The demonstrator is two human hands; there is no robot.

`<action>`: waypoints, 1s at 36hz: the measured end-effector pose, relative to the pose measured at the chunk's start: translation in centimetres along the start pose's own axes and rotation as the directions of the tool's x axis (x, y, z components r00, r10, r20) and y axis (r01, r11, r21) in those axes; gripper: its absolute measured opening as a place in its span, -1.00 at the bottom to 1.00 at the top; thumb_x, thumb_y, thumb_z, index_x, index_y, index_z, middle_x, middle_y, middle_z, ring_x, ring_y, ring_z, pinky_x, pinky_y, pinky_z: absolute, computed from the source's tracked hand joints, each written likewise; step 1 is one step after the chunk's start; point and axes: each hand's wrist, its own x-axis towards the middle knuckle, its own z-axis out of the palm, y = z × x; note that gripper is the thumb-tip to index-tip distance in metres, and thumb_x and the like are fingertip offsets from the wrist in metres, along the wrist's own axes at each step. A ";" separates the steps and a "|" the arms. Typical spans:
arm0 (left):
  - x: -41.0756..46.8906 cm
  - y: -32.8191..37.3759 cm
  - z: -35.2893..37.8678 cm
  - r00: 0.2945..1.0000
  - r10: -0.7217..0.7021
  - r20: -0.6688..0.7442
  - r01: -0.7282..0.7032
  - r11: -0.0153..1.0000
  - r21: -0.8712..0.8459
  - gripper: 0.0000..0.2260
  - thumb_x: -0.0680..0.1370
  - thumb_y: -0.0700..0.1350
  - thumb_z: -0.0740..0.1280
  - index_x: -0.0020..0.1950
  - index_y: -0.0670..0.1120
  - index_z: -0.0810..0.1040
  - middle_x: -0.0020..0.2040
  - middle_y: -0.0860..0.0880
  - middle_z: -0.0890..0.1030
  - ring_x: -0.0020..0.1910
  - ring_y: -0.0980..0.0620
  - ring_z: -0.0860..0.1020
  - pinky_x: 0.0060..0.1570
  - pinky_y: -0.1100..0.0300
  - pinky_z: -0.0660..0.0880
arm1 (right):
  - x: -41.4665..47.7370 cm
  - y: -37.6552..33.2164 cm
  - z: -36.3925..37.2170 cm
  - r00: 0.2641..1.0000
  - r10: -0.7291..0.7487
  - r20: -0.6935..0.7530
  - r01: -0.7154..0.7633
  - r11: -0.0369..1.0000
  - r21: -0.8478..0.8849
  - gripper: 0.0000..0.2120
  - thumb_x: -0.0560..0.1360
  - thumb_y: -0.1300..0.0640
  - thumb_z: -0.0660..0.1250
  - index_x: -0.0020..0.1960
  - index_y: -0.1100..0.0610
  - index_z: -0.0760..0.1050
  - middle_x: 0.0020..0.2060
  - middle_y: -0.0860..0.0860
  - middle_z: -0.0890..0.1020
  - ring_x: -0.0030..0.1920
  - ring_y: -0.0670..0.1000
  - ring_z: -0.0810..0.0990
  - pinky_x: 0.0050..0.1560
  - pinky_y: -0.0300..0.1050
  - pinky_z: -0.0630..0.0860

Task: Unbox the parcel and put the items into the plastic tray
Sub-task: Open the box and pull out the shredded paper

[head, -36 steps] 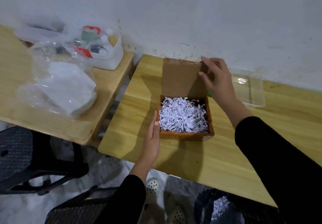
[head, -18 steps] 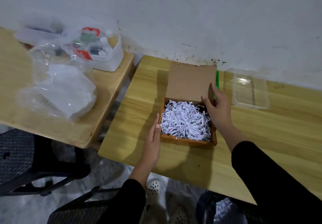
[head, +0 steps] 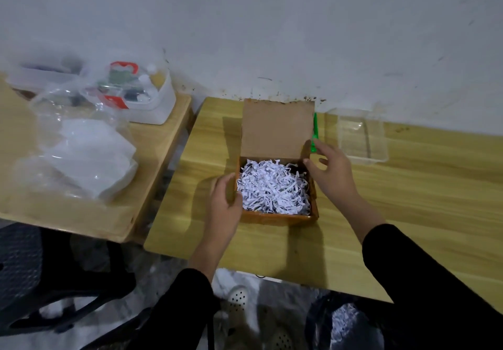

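Observation:
A brown cardboard parcel box point(head: 275, 217) sits open on the wooden table, its lid point(head: 277, 129) standing up toward the wall. White shredded paper point(head: 273, 186) fills it and hides any items. My left hand point(head: 224, 202) grips the box's left wall, thumb over the rim. My right hand point(head: 330, 171) rests at the box's right rear corner with fingers spread, touching the rim. A clear plastic tray point(head: 362, 137) stands to the right, near the wall, with nothing visible in it.
A green pen-like object point(head: 315, 134) lies between the box and the tray. On a second table to the left are clear plastic bags point(head: 79, 148) and a white container point(head: 147, 96) of small items. A dark chair point(head: 40, 276) and a bag of shreds point(head: 345, 322) sit below.
My right hand let go of the lid's top edge and came down to the box's right rear corner. My left hand curled onto the left wall. The lid stays up.

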 end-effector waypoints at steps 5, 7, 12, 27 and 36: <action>2.5 3.2 -0.2 0.921 0.154 0.357 -0.238 0.950 0.202 -0.52 0.47 -0.21 0.39 0.37 -0.12 0.38 0.28 -0.02 0.38 0.23 0.12 0.39 0.04 0.61 0.19 | -1.8 -1.2 -1.0 0.951 -0.206 0.229 0.239 0.963 -0.124 -0.57 0.42 0.15 0.42 0.26 0.17 0.46 0.13 0.13 0.48 0.12 0.06 0.48 0.26 -0.01 0.42; 3.8 3.6 0.4 0.836 0.156 0.526 -0.392 0.840 0.375 -0.33 0.40 -0.13 0.46 0.45 -0.13 0.26 0.39 -0.05 0.31 0.38 0.00 0.27 0.22 0.44 0.13 | -2.0 -1.3 -0.5 0.879 -0.207 0.430 0.315 0.928 -0.197 -0.44 0.38 0.11 0.45 0.33 0.17 0.39 0.21 0.17 0.43 0.22 0.11 0.42 0.32 -0.12 0.31; 5.3 3.7 2.4 0.711 -0.096 0.696 -0.502 0.623 0.599 -0.08 0.38 0.02 0.48 0.53 -0.14 -0.04 0.51 -0.10 0.08 0.48 -0.11 0.04 0.43 0.10 0.07 | -1.7 -1.1 1.2 0.777 -0.033 0.629 0.343 0.859 -0.379 -0.15 0.31 0.04 0.48 0.47 0.06 0.11 0.38 0.16 0.22 0.37 0.20 0.22 0.37 0.07 0.30; 6.7 1.3 4.2 0.677 -0.176 0.715 -0.526 0.564 0.636 -0.18 0.34 0.02 0.51 0.40 -0.19 0.11 0.29 -0.15 0.22 0.32 -0.20 0.27 0.31 -0.07 0.34 | -1.1 -1.6 4.4 0.769 0.076 0.635 0.373 0.753 -0.542 -0.11 0.39 -0.03 0.38 0.50 0.06 -0.12 0.34 0.16 0.23 0.28 0.28 0.30 0.29 0.16 0.32; 7.1 1.7 4.3 0.678 -0.192 0.709 -0.541 0.522 0.659 -0.26 0.32 -0.08 0.53 0.34 -0.20 0.19 0.27 -0.15 0.26 0.31 -0.18 0.28 0.27 0.02 0.34 | -0.5 -1.7 4.8 0.778 0.103 0.620 0.331 0.771 -0.544 -0.19 0.37 -0.06 0.41 0.46 0.06 0.04 0.25 0.19 0.33 0.23 0.29 0.35 0.26 0.17 0.38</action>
